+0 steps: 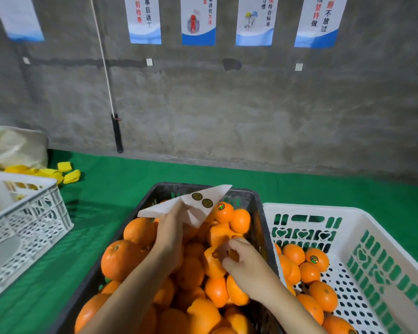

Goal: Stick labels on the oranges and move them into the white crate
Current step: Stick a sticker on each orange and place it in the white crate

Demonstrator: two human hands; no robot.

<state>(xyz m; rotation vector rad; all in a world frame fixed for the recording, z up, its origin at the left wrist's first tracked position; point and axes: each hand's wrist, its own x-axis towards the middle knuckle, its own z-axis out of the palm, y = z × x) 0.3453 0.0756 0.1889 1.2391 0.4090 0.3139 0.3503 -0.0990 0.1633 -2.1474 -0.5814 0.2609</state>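
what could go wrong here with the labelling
1. The left hand holds the label sheet by a fold; the two stickers left on it might crease or the sheet might slip into the black crate.
2. The right hand covers the orange it works on, so a label could go on crooked.
3. A labelled orange sits among unlabelled ones and could be labelled twice.
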